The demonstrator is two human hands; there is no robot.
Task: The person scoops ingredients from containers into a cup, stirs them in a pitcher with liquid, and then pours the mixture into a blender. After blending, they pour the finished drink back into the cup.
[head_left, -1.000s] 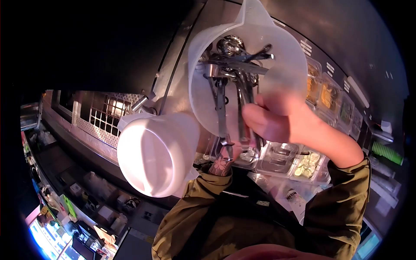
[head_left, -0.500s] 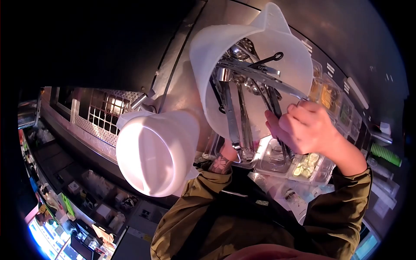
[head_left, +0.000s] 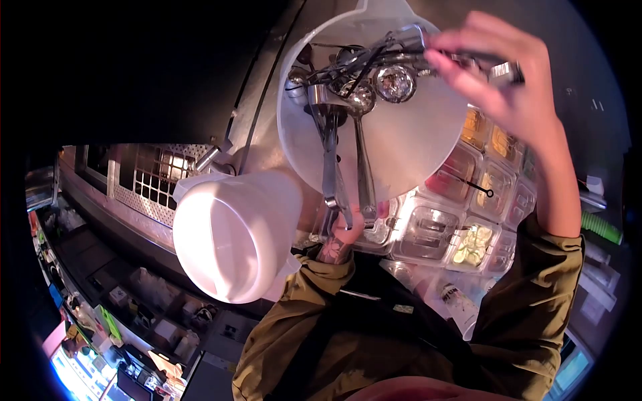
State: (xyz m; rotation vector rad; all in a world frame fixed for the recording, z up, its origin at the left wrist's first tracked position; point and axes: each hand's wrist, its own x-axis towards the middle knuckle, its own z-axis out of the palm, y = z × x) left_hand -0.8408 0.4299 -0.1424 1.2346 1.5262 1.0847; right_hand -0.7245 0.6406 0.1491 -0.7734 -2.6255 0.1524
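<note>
A large translucent white pitcher point(head_left: 401, 150) is tilted with its mouth toward me. Inside it are several metal utensils, among them a round-bowled ladle point(head_left: 395, 84) and a long-handled spoon point(head_left: 364, 160). My left hand point(head_left: 349, 227) is at the pitcher's near side, holding it from below; its fingers are mostly hidden behind the wall. My right hand point(head_left: 501, 80), smeared by motion, is closed around utensil handles point(head_left: 478, 61) at the far right rim. A second white pitcher point(head_left: 221, 240) is on the left, its round end facing me.
Lidded clear food containers point(head_left: 428, 230) stand beneath and right of the pitcher, one with sliced cucumber point(head_left: 473, 244). A black-handled utensil point(head_left: 490, 192) pokes out of one with red contents. A perforated metal grate point(head_left: 164, 177) is at left, green stacked cups point(head_left: 600, 227) at right.
My right hand has moved up and away, swinging the handles to the far rim. The large pitcher has shifted up and slightly left, uncovering more of the food containers.
</note>
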